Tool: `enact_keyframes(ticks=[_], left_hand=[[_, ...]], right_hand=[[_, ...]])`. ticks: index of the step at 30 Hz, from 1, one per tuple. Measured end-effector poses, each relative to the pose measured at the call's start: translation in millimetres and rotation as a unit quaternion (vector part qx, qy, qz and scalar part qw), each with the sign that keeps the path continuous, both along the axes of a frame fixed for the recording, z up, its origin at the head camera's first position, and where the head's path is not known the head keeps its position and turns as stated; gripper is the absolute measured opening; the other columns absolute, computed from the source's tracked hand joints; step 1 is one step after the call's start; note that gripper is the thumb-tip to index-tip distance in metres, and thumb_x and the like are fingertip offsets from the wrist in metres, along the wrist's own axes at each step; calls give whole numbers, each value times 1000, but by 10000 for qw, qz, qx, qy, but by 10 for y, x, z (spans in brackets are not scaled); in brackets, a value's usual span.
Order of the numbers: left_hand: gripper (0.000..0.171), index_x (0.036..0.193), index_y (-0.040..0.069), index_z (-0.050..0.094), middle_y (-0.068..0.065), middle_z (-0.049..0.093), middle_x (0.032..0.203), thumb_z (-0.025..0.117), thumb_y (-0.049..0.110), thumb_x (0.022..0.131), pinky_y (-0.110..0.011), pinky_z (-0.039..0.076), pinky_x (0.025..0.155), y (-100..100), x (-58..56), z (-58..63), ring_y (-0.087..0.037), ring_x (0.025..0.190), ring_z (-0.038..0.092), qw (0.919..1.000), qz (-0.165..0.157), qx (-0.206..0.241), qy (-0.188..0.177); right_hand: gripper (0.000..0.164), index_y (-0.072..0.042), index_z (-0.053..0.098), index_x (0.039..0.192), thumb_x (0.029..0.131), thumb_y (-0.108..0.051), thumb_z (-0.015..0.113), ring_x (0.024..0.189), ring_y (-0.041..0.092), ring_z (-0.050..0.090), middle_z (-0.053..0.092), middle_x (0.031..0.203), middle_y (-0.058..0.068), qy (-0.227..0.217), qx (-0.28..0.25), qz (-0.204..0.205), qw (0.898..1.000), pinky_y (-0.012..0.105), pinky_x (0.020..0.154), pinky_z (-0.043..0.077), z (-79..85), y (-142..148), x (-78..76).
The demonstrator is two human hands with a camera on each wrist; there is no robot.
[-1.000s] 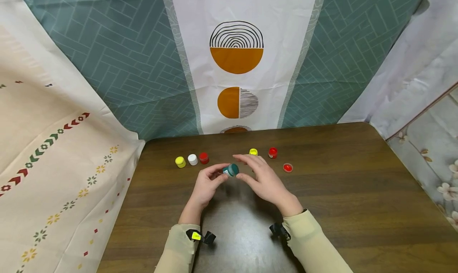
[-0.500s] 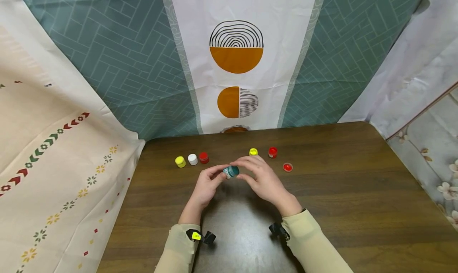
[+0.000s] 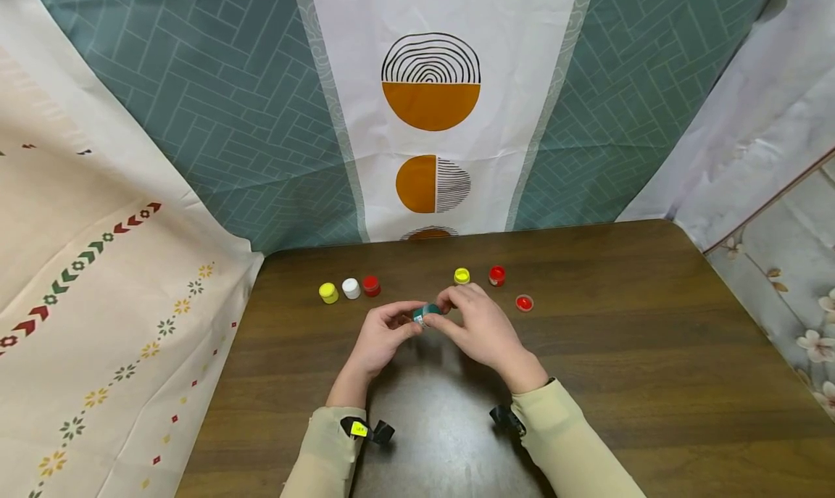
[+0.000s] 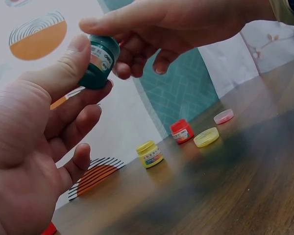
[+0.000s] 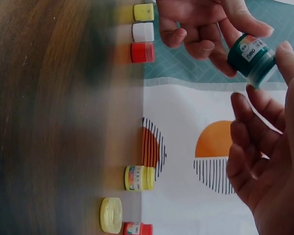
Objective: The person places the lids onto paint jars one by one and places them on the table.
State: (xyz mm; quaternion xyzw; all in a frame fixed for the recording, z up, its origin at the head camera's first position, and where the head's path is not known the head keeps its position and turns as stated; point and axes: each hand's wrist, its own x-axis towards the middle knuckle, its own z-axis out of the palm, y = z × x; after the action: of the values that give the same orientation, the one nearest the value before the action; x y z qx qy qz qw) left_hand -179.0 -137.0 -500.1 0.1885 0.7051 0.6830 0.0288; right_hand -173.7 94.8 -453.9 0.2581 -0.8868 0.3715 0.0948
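Green jar (image 3: 420, 315) is being held above the middle of the table (image 3: 652, 338), short of its far edge. Its long axis is running crosswise and tilted, body toward the left hand (image 3: 383, 338), cap (image 5: 262, 71) toward the right hand (image 3: 479, 328). The left hand is gripping the body between thumb and fingers; the right, nearer the cap, is apparently pinching it from opposite sides. Beyond the right hand, a yellow jar (image 3: 462, 275) and a red jar (image 3: 497, 275) are standing near the far edge.
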Motion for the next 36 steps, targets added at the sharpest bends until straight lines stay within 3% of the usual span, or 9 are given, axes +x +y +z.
enact_keyframes(ticks=[7,12,16,19,24,30,36], left_hand=[[40,128,0,75,-18,76,116,84,17,92,-27,55,79,15,11,27,-18,93,66,9997,-35,-206,110],[35,127,1,76,-10,77,112,83,8,93,-27,54,77,26,14,37,-23,94,64,9994,145,-320,45],[34,128,0,76,-6,76,112,80,3,94,-28,56,80,17,9,31,-28,97,64,9995,165,-273,4],[34,129,-2,74,-10,76,114,79,7,97,-29,58,83,1,5,24,-27,98,65,9998,105,-175,-16],[38,132,-3,72,-11,75,118,78,13,99,-30,59,86,-8,4,14,-21,99,67,9999,17,-85,-94],[39,133,-6,70,-15,74,122,77,10,99,-29,59,88,-2,3,10,-18,102,69,9999,-49,-17,-144],[40,133,-6,70,-16,74,123,78,11,98,-29,59,88,-6,4,9,-20,103,69,9999,-97,17,-133]], right_hand=[[31,-24,61,88,103,-50,69,90,16,53,60,86,-8,-59,175,-299,9994,35,72,47,-3,-39,11],[31,-22,69,103,107,-52,61,92,14,57,65,94,-10,-219,79,-414,9989,36,75,51,-12,2,10],[37,-23,68,135,106,-46,67,113,16,60,68,123,-7,-361,-302,0,9989,42,92,54,-41,95,-1],[50,-25,63,148,101,-38,76,128,19,56,63,142,-7,-158,-430,510,9976,48,102,53,-62,152,-12],[51,-26,67,145,96,-26,82,135,22,54,63,143,-6,281,-449,920,9943,51,109,49,-68,174,-10],[44,-25,74,137,94,-17,83,130,23,57,67,135,-5,542,-402,974,9930,48,107,51,-75,165,-28],[43,-24,74,136,95,-19,83,126,21,58,69,132,-6,639,-353,931,9930,45,103,52,-71,172,-39]])
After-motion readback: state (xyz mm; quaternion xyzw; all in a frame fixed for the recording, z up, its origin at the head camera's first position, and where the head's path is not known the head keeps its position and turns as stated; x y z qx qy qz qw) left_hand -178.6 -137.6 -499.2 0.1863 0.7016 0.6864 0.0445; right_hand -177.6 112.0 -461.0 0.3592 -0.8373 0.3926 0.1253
